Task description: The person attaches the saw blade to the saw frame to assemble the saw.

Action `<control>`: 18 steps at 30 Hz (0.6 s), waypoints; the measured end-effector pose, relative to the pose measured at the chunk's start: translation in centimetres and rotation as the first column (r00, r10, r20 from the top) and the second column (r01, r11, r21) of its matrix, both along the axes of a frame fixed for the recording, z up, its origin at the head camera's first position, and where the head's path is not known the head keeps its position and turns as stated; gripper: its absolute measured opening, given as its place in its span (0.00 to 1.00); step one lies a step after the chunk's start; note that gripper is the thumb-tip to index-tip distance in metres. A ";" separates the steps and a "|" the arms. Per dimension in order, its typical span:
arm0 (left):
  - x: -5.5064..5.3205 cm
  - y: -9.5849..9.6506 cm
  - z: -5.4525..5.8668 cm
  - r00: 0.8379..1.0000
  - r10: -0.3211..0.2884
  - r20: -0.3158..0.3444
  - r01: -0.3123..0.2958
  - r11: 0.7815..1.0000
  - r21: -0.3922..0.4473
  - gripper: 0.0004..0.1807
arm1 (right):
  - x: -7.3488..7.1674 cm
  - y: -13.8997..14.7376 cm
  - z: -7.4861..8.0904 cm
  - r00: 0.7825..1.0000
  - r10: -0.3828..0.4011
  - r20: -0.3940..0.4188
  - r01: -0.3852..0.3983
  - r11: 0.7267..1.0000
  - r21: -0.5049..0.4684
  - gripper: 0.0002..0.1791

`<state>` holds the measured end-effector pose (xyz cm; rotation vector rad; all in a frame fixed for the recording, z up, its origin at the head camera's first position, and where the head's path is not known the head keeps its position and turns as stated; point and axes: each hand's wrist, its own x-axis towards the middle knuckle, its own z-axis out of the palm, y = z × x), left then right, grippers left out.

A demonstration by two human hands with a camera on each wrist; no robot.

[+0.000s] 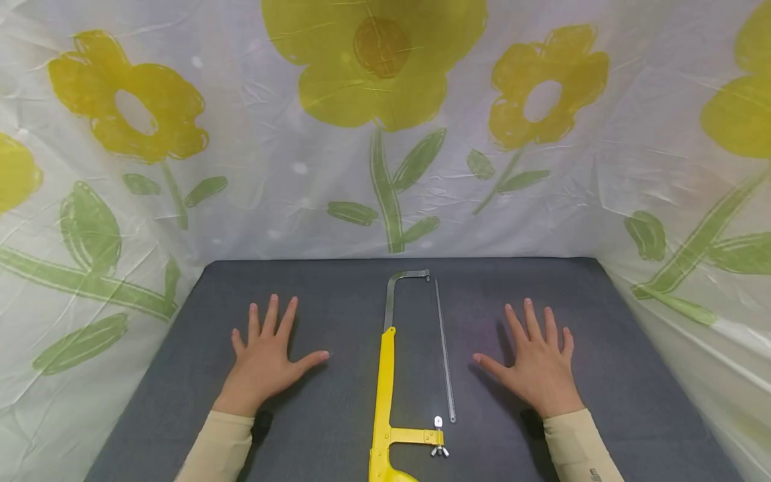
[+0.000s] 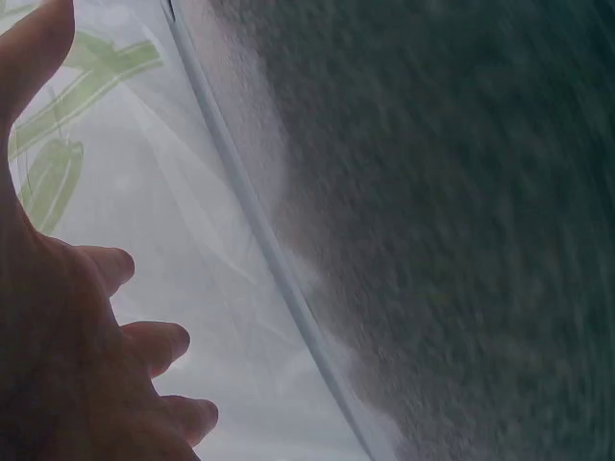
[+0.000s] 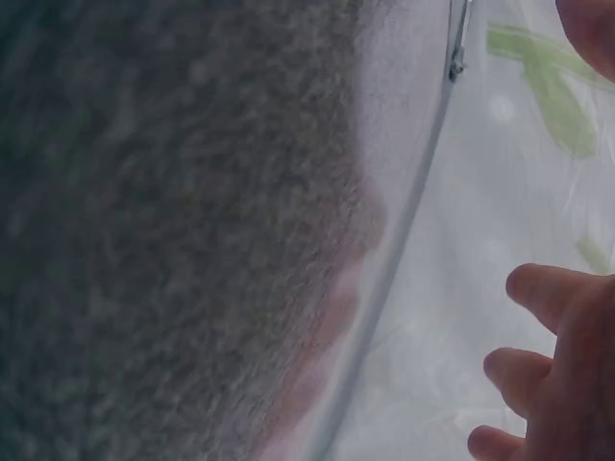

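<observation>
A hacksaw frame (image 1: 383,395) with a yellow handle and a grey metal bow lies lengthwise along the middle of the table. Its bottom end runs out of the head view. Just right of it is a thin, loose hacksaw blade (image 1: 445,355), apart from the frame. A wing nut (image 1: 440,452) sits on the end of the yellow crossbar. My left hand (image 1: 265,361) is to the left of the frame, fingers spread, holding nothing. To the right of the blade, my right hand (image 1: 539,368) also has its fingers spread and holds nothing.
A dark grey cloth covers the table (image 1: 337,301). White sheeting (image 1: 259,221) printed with yellow flowers and green leaves hangs behind the table and along both sides. The table's far edge runs straight in front of the back sheet.
</observation>
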<state>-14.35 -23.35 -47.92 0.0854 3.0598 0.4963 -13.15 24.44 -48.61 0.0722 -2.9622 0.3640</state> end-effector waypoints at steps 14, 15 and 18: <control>-1.3 6.0 -0.5 0.992 -0.109 -0.062 0.110 0.994 0.016 0.67 | -0.5 -3.7 -0.4 0.991 0.107 0.076 -0.102 0.992 -0.067 0.59; -1.3 6.5 -0.5 0.991 -0.121 -0.064 0.122 0.992 0.025 0.67 | -0.4 -4.2 -0.4 0.990 0.118 0.078 -0.112 0.991 -0.071 0.59; -1.2 8.0 -0.4 0.988 -0.144 -0.057 0.147 0.988 0.047 0.67 | -0.3 -5.4 -0.3 0.985 0.145 0.092 -0.137 0.987 -0.081 0.57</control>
